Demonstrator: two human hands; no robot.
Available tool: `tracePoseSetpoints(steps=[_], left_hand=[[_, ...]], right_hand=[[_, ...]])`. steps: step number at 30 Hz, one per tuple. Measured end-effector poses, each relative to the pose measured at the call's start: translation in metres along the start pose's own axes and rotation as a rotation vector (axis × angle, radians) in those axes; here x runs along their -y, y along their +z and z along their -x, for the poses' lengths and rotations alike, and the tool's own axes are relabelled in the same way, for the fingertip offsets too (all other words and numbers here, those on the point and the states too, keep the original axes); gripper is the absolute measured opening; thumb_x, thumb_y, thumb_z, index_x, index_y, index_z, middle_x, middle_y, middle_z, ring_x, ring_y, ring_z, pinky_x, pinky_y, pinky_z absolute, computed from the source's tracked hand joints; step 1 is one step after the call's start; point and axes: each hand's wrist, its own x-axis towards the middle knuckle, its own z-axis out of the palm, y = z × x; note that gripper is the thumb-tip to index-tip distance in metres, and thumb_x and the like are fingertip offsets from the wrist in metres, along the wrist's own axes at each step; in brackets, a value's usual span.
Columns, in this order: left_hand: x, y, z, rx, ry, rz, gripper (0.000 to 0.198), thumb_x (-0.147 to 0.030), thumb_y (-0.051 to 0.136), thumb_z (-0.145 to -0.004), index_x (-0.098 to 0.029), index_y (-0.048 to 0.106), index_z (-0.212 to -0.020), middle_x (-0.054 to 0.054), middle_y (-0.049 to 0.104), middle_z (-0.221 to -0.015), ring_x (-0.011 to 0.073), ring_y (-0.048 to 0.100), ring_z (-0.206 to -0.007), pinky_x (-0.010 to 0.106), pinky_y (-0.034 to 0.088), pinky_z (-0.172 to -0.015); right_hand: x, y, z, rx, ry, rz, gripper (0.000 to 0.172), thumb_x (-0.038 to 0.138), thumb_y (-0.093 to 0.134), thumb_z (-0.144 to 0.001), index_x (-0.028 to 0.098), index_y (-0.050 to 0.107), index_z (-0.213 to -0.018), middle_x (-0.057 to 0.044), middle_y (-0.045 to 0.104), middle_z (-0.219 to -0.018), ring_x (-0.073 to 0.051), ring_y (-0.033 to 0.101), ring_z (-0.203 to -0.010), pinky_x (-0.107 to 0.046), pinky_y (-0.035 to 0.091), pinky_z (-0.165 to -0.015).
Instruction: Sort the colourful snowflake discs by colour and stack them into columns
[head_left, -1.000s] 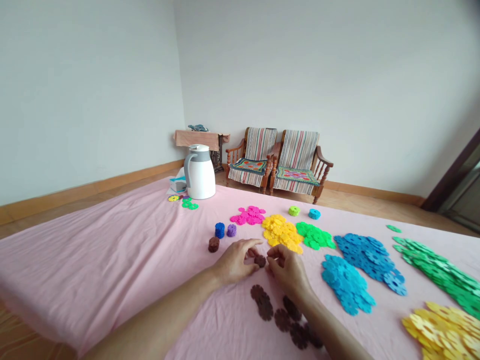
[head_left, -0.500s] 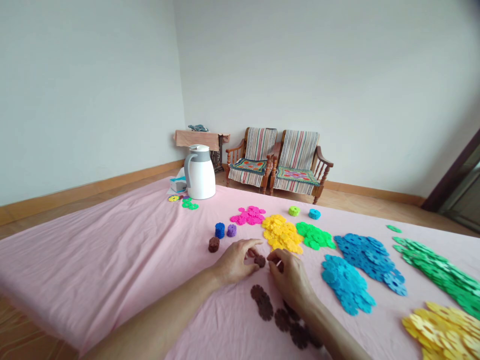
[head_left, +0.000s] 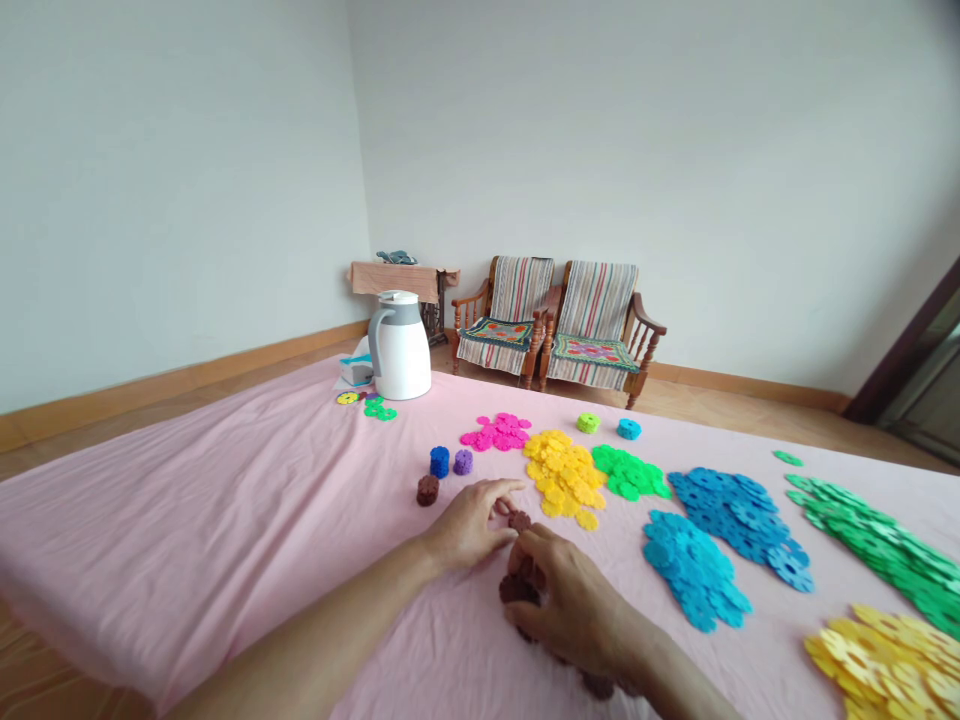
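Note:
Between the fingers and thumb of my left hand (head_left: pixel 469 525) is a short stack of brown plastic flower discs (head_left: pixel 519 520). My right hand (head_left: pixel 570 605) is bent down over loose brown flower discs (head_left: pixel 517 589), and its fingers grip some of them. The hand hides most of that group. Beyond my left hand stand a brown disc stack (head_left: pixel 427 490), a dark blue stack (head_left: pixel 439 461) and a purple stack (head_left: pixel 463 461).
Heaps of pink (head_left: pixel 496 432), yellow (head_left: pixel 562 475), green (head_left: pixel 628 472) and blue (head_left: pixel 739 515) discs cover a pink sheet (head_left: pixel 225 480). A white jug (head_left: pixel 400 350) stands at its far edge, with wooden armchairs (head_left: pixel 559 320) behind.
My right hand has moved down and toward me, from beside the short brown stack onto the loose brown discs. My left hand has barely moved.

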Motion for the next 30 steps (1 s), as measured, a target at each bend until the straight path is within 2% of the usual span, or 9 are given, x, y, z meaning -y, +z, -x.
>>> tracePoseSetpoints(steps=[6,12,14,23,27,30], left_hand=[[0.002,0.001,0.0,-0.015,0.01,0.0,0.061,-0.016,0.069,-0.065,-0.02,0.052,-0.124,0.004,0.065,-0.093,0.0168,0.058,-0.084,0.027,0.046,-0.077],[-0.002,0.001,0.0,0.006,0.035,0.089,0.055,-0.014,0.064,-0.068,-0.019,0.052,-0.122,0.003,0.067,-0.091,0.0157,0.061,-0.082,0.026,0.047,-0.075],[-0.003,0.0,0.0,0.007,0.039,0.096,0.055,-0.013,0.064,-0.068,-0.019,0.053,-0.121,0.003,0.067,-0.091,0.0155,0.061,-0.081,0.026,0.047,-0.074],[0.002,0.001,-0.001,-0.004,0.071,0.06,0.06,-0.013,0.065,-0.066,-0.017,0.051,-0.124,0.005,0.066,-0.094,0.0167,0.06,-0.086,0.027,0.046,-0.08],[0.001,0.001,-0.001,0.005,0.067,0.083,0.061,-0.008,0.063,-0.064,-0.017,0.051,-0.124,0.003,0.066,-0.093,0.0152,0.06,-0.084,0.025,0.047,-0.076],[0.0,0.0,-0.001,0.008,0.052,0.069,0.061,-0.007,0.062,-0.064,-0.018,0.052,-0.123,0.003,0.066,-0.093,0.0149,0.059,-0.082,0.024,0.046,-0.075]], right_hand=[[-0.004,0.001,-0.003,-0.03,0.014,-0.066,0.015,0.01,0.055,-0.061,0.019,0.054,-0.073,0.001,0.058,-0.072,-0.01,0.049,-0.061,-0.021,0.035,-0.053],[-0.029,0.009,-0.024,-0.33,0.059,-0.104,0.009,0.017,0.057,-0.068,0.018,0.054,-0.076,0.0,0.061,-0.075,-0.011,0.051,-0.06,-0.023,0.04,-0.057],[-0.036,0.012,-0.03,-0.383,0.059,-0.091,0.011,0.018,0.057,-0.068,0.018,0.055,-0.078,-0.001,0.061,-0.078,-0.011,0.051,-0.06,-0.024,0.04,-0.057],[-0.043,0.016,-0.034,-0.396,0.084,-0.053,0.009,0.02,0.049,-0.073,0.018,0.057,-0.078,-0.001,0.061,-0.073,-0.011,0.051,-0.055,-0.024,0.038,-0.053],[-0.043,0.006,-0.032,-0.403,0.097,-0.026,0.012,0.02,0.047,-0.075,0.018,0.058,-0.08,-0.002,0.062,-0.074,-0.013,0.054,-0.058,-0.025,0.04,-0.056],[-0.042,-0.01,-0.028,-0.329,0.12,-0.001,0.012,0.022,0.047,-0.076,0.018,0.058,-0.078,-0.002,0.062,-0.073,-0.013,0.055,-0.059,-0.025,0.04,-0.055]])
